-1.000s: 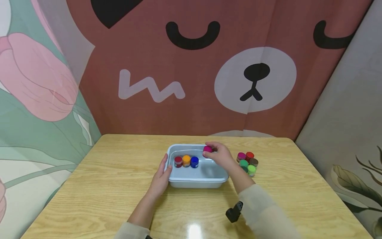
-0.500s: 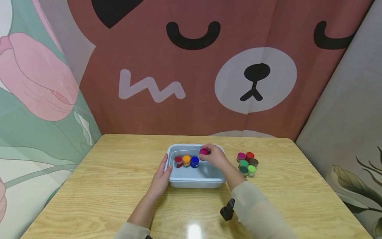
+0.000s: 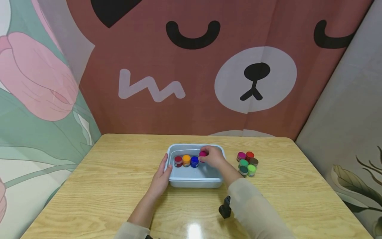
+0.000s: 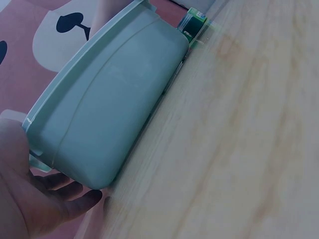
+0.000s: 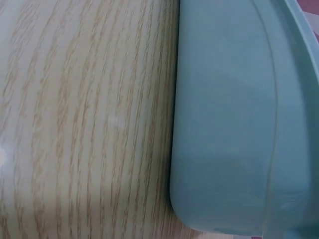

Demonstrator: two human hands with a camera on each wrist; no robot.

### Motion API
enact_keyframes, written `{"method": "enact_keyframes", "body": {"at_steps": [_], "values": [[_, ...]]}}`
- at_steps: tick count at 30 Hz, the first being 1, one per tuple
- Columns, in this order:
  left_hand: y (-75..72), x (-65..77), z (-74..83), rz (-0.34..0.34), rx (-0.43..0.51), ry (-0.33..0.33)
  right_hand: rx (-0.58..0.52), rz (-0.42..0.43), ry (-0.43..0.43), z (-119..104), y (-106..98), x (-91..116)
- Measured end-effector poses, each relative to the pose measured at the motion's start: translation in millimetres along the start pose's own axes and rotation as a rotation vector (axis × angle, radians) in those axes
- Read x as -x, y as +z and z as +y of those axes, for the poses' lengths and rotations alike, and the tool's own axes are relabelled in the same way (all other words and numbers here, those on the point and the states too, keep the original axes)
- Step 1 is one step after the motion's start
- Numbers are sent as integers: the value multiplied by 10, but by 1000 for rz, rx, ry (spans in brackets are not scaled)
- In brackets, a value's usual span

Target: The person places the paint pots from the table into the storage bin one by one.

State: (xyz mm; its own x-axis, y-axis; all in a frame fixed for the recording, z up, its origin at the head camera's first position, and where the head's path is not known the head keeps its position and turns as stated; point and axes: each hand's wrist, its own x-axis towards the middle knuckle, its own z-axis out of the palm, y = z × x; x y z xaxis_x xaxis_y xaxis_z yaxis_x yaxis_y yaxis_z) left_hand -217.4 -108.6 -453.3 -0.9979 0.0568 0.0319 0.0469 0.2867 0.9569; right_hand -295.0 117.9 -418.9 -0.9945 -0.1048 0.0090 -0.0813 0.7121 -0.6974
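Note:
A light blue plastic tub [image 3: 195,183] stands on the table. At its left end my left hand [image 3: 160,179] grips the wall, the thumb over the rim and the fingers on the outside, as the left wrist view also shows. Inside the tub sit a dark red paint jar [image 3: 178,161], an orange one and a blue paint jar [image 3: 194,162] in a row. My right hand [image 3: 214,156] pinches a magenta paint jar [image 3: 203,154] just right of the blue one; whether its base touches the floor of the tub is hidden. Only the tub's outer wall [image 5: 224,119] and tabletop show in the right wrist view.
Several more small jars cluster on the table right of the tub, among them a red jar [image 3: 250,156] and a light green jar [image 3: 251,170]. A printed bear curtain [image 3: 191,83] hangs behind the wooden table [image 3: 119,172].
My right hand has moved left and slightly down with the magenta paint jar, from near the tub's back right corner to beside the blue jar. The left hand stays in place.

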Motion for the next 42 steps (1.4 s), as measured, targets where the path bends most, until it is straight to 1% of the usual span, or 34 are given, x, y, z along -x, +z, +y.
{"method": "enact_keyframes", "body": {"at_steps": [6,12,15,22,27,34,42], "values": [[-2,-16,-12,-2,0,-5,38,-36,24,10,24,-26],[3,-32,-18,-6,10,-9,85,-48,43,16,37,-33],[3,-33,-14,-6,9,-13,90,-52,52,7,37,-29],[1,-25,-5,4,3,3,83,-65,69,-26,29,-20],[5,-32,-9,-1,2,-5,91,-68,72,-22,37,-18],[7,-19,-6,-6,-8,-3,61,-76,89,-18,44,-13],[4,21,26,-9,-10,-6,-13,-61,57,-25,-5,4]]}}
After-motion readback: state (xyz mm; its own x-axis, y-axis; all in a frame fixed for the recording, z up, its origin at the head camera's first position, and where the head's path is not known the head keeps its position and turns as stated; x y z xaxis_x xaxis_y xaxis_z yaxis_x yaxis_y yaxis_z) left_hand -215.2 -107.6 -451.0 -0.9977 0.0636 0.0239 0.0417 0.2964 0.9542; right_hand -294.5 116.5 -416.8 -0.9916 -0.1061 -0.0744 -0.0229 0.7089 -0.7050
